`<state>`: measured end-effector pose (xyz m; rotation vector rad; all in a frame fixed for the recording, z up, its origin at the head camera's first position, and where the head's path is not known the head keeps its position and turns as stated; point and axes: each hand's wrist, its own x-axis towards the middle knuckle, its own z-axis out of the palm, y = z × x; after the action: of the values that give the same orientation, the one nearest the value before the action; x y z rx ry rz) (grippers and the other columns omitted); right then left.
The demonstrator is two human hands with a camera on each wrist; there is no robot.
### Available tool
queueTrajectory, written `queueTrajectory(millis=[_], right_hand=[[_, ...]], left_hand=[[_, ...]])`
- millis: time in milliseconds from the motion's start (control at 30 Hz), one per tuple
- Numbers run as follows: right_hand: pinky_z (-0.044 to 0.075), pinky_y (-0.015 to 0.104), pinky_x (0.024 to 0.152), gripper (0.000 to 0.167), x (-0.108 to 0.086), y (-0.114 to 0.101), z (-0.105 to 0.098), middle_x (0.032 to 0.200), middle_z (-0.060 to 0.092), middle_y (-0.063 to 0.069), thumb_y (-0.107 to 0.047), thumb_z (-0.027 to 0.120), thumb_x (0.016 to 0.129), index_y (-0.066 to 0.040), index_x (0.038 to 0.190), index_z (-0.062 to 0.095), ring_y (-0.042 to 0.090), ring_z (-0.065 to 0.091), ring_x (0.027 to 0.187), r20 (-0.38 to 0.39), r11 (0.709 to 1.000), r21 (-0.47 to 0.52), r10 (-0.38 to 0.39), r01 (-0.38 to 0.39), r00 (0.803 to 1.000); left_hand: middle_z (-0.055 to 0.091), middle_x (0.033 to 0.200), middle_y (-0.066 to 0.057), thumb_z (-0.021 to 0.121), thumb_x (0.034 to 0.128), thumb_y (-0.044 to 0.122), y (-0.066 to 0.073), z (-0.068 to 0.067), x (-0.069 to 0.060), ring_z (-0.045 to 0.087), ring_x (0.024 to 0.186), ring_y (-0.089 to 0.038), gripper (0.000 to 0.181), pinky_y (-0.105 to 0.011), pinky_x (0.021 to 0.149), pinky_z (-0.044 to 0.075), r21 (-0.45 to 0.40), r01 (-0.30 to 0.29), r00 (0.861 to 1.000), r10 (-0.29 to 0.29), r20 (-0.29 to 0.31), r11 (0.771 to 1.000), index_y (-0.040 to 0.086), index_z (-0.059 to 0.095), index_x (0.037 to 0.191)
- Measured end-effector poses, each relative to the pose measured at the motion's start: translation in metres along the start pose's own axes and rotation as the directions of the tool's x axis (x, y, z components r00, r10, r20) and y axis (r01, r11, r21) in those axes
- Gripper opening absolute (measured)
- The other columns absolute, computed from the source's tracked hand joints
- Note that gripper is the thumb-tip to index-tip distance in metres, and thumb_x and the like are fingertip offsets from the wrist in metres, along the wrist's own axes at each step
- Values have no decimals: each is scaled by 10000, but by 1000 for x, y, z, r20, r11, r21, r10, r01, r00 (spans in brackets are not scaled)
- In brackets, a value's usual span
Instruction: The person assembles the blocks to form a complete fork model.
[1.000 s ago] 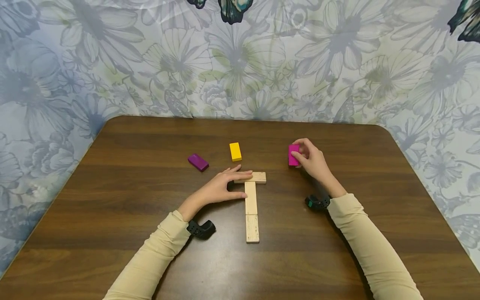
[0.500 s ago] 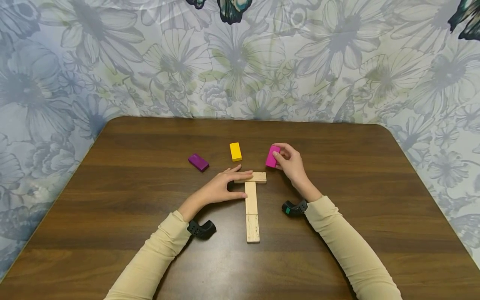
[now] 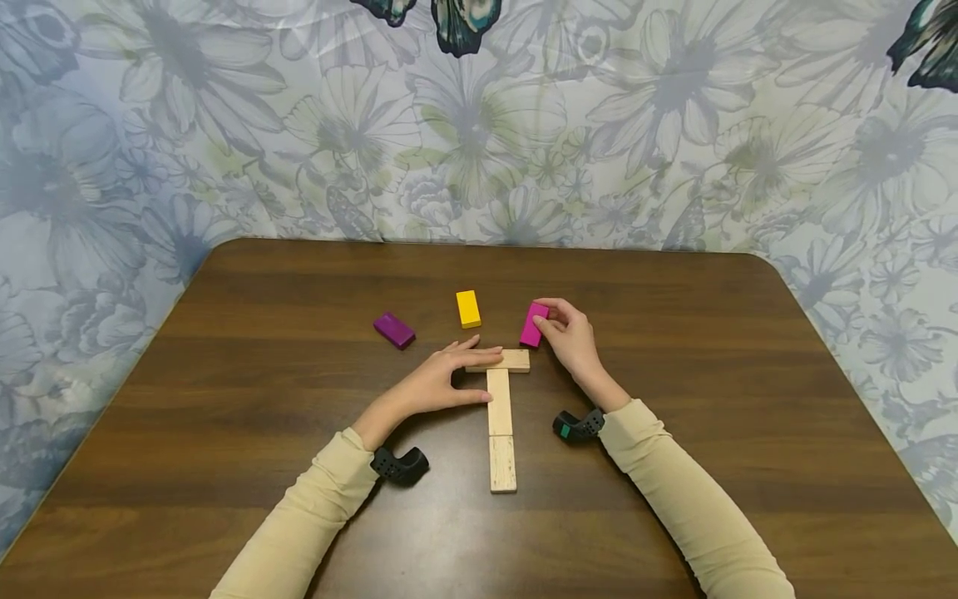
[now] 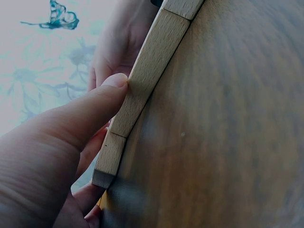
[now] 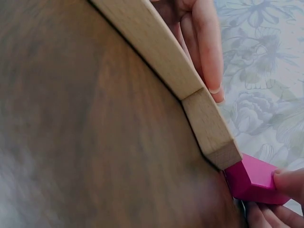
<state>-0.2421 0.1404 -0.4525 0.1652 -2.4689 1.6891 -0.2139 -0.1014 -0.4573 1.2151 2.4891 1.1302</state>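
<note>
Plain wooden blocks form a T in the head view: one block [image 3: 516,360] lies crosswise, and below it two more, a nearer block [image 3: 503,466] and a middle block [image 3: 499,403], lie end to end. My left hand [image 3: 427,384] rests against them with extended fingers, index along the crosswise block and thumb tip at the middle block's side. Between thumb and fingers my right hand [image 3: 575,341] pinches a pink block [image 3: 530,330], beside the crosswise block's far right corner. The right wrist view has that pink block [image 5: 254,180] close by the wooden end; contact is unclear.
A yellow block [image 3: 468,309] lies beyond the T. Farther left is a purple block [image 3: 394,330], set at a slant. Both wrists wear black bands. The brown table [image 3: 224,399] ends at a flower-patterned wall [image 3: 479,125].
My right hand has carried the pink block leftward, then slightly nearer, to the T's far right corner. My left hand has stayed at the wooden blocks.
</note>
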Motion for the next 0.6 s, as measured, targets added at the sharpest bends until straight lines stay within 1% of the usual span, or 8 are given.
queueTrajectory(millis=[100,200,367,467,600], right_hand=[[509,307,764,252,1,1,1,1026,644,158,-72,638,896,-4,1139,631,237,628,914,-27,995,-80,-67,65,997],[514,333,793,231,3,3,1,1043,633,171,-56,648,886,16,1105,637,251,622,933,-40,985,-135,-113,107,993],[489,341,851,192,3,5,0,1061,589,185,-32,647,879,33,1060,644,264,599,1004,-29,966,-200,-175,166,984],[484,349,860,180,2,7,0,1056,575,188,-23,644,879,36,1049,647,275,594,1017,-23,958,-216,-199,190,980],[485,338,857,183,1,8,1,1059,582,184,-25,648,877,32,1050,650,275,596,1019,-24,957,-223,-196,186,980]], left_hand=[[428,1408,28,719,836,316,0,0,0,197,1370,-282,573,-486,1090,88,-4,0,1000,0,-4,1000,108,539,1338],[430,1407,26,721,834,311,0,-1,0,202,1369,-283,570,-484,1091,89,-1,-3,1000,3,-7,1000,109,542,1336],[435,1406,18,724,834,297,1,-2,1,212,1366,-291,565,-487,1089,97,4,-8,1000,8,-8,1000,105,543,1334],[435,1406,19,723,835,295,1,-1,0,212,1366,-291,566,-491,1089,97,5,-4,1000,4,-5,1000,102,542,1334],[440,1402,12,730,830,285,3,-1,0,216,1364,-301,562,-499,1087,100,-3,-1,1000,1,-2,1000,93,549,1326]])
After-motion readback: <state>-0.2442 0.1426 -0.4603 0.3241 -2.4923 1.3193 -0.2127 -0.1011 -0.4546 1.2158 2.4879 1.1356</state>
